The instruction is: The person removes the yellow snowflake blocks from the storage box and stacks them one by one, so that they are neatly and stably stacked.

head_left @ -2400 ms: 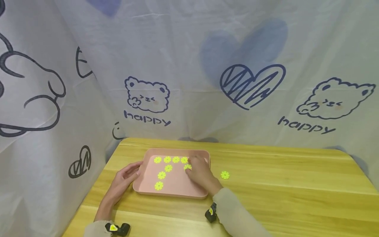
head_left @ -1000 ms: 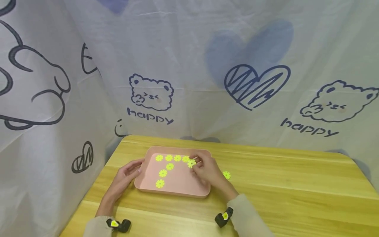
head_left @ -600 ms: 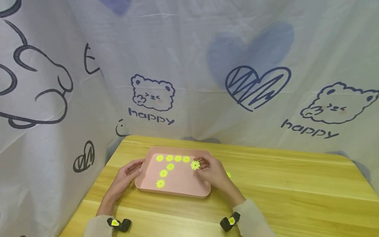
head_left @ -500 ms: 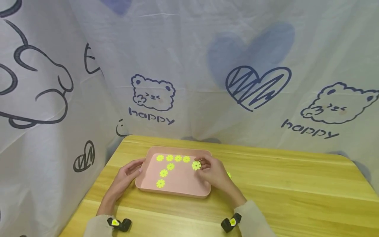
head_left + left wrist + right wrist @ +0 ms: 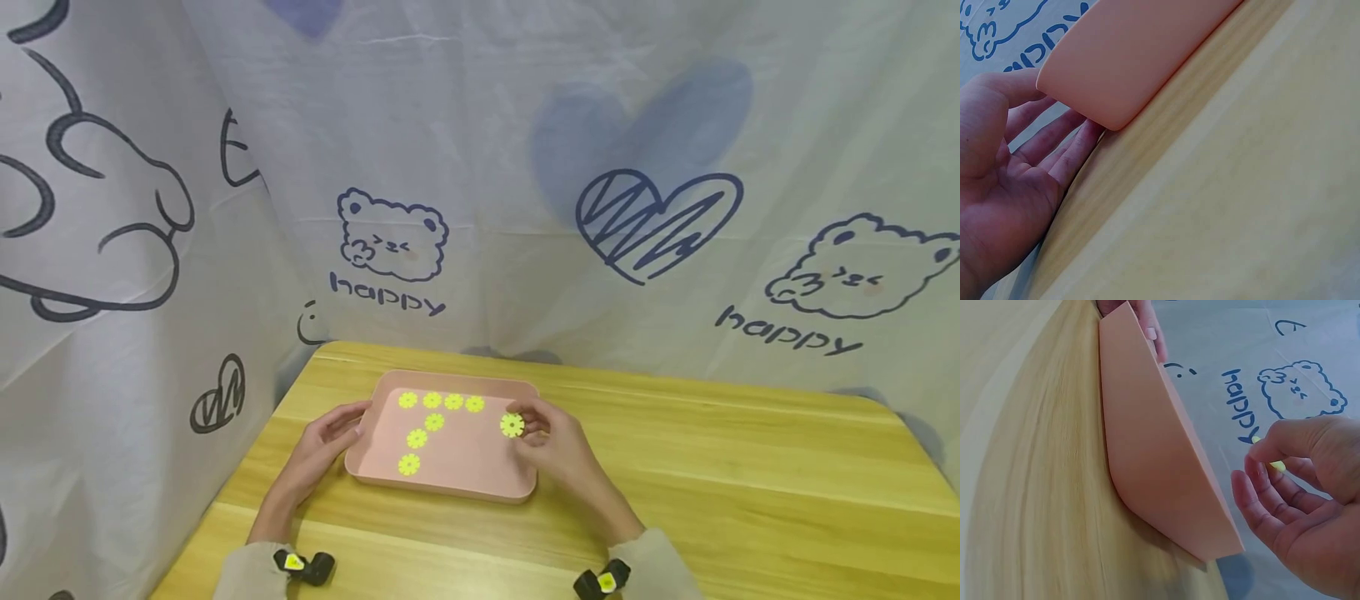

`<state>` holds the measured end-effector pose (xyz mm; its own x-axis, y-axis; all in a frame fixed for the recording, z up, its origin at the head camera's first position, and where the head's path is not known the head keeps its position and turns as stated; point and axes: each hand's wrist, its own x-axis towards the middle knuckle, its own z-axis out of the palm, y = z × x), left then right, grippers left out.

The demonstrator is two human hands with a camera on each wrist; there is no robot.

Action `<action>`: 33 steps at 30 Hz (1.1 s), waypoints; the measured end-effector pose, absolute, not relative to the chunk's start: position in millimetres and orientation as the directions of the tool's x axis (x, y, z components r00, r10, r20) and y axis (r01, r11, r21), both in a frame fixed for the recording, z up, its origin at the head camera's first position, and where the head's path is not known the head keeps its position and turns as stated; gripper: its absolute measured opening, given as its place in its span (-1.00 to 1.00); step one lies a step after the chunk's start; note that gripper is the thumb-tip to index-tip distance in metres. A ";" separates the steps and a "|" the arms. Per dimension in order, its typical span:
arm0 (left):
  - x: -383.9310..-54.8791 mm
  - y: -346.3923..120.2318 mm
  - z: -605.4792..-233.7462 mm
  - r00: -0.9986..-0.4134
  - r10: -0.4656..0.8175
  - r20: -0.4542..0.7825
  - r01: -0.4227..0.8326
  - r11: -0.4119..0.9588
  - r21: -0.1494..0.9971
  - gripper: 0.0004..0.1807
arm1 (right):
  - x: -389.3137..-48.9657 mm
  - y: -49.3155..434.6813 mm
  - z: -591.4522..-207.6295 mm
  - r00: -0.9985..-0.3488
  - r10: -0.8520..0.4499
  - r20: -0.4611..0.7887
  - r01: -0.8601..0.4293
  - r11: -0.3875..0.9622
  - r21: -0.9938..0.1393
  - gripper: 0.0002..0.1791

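Observation:
A shallow pink tray lies on the wooden table. My left hand holds its left edge, thumb at the rim and fingers along the outer side; the fingertips are partly hidden behind the wall. Over the tray's right side, my right hand pinches a yellow-green notched snowflake disc between thumb and index finger. In the right wrist view this disc is mostly covered by the fingers, which are apart from the tray wall. Several similar discs lie in the tray, as a top row and a slanting line below it.
The wooden table extends to the right of the tray. A white curtain with printed bears and hearts hangs behind the table and along the left. Small black cameras are strapped to both wrists.
My right hand has lifted a disc from the right end of the top row and drawn it rightward. The disc on the table is now hidden behind that hand. The left hand stays at the tray.

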<state>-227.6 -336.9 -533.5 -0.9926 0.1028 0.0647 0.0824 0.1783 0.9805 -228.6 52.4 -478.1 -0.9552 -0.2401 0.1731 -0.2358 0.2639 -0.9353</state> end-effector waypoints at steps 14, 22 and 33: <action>-226.2 -337.5 -532.7 -0.993 0.103 0.061 0.079 0.180 0.981 -0.47 | -218.7 72.4 -475.7 -0.949 -0.236 0.209 -0.269 0.261 -0.927 -0.54; -225.9 -337.2 -532.5 -0.993 0.102 0.058 0.076 0.186 0.980 -0.46 | -216.8 88.4 -478.4 -0.925 -0.248 0.287 -0.356 0.309 -0.882 -0.53; -227.6 -337.5 -532.9 -0.993 0.099 0.064 0.082 0.186 0.979 -0.45 | -220.1 111.7 -484.0 -0.912 -0.234 0.336 -0.403 0.372 -0.836 -0.54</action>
<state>-227.6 -337.5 -532.9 -0.9930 0.0991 0.0644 0.0821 0.1863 0.9791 -220.1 111.7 -484.0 -0.9123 -0.2341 0.3360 -0.4033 0.3720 -0.8360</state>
